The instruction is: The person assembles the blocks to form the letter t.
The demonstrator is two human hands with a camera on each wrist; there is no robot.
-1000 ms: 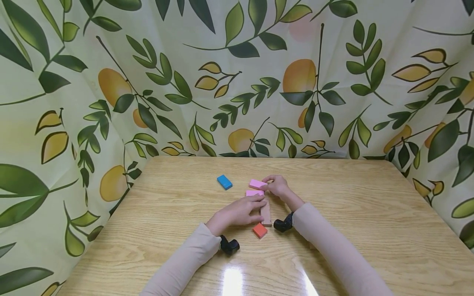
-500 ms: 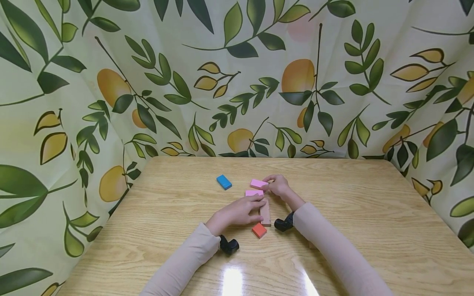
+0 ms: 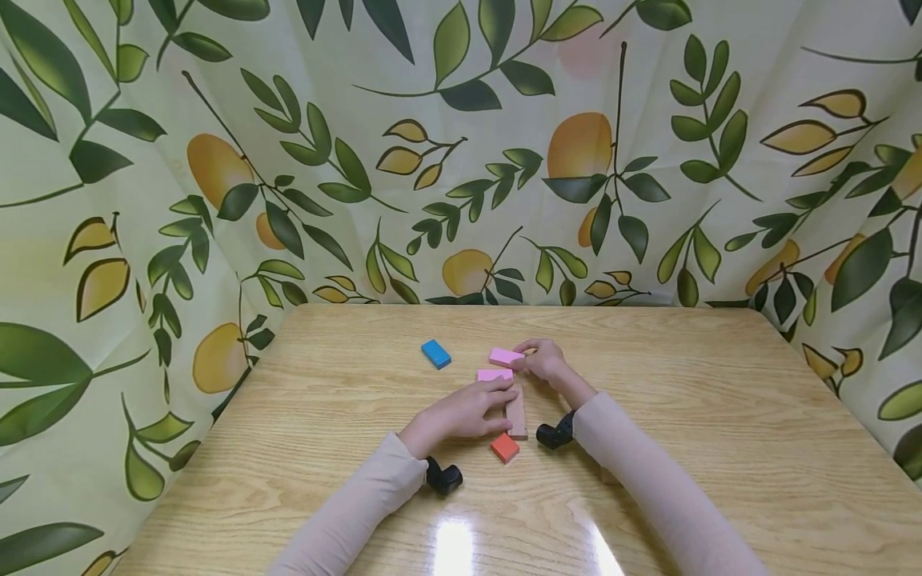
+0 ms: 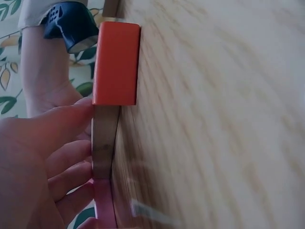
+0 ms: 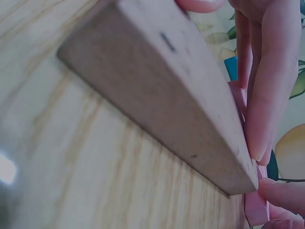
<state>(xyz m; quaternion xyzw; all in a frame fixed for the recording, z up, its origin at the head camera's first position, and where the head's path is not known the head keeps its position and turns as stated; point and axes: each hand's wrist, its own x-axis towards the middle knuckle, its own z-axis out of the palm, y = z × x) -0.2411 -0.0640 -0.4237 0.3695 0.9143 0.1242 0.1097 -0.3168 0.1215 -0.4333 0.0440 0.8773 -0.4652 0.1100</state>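
In the head view my left hand (image 3: pixel 464 410) lies over a long plain wooden block (image 3: pixel 516 416), its thumb near one end and its fingertips at the other end and on the nearer pink block (image 3: pixel 494 374). The left wrist view shows those fingers extended along the side of the wooden block (image 4: pixel 104 143). My right hand (image 3: pixel 545 360) pinches the right end of a second pink block (image 3: pixel 506 357), just beyond the first. At the near end of the wooden block sits an orange-red block (image 3: pixel 505 448), close to my left thumb.
A blue block (image 3: pixel 435 354) lies apart at the back left of the wooden table (image 3: pixel 346 400). Black wrist-worn devices (image 3: pixel 443 478) stick out below both sleeves. A leaf-and-fruit patterned cloth (image 3: pixel 461 160) hangs behind the table's far edge.
My right hand and the farther pink block have shifted slightly to the right. My left hand and the other blocks stay where they were.
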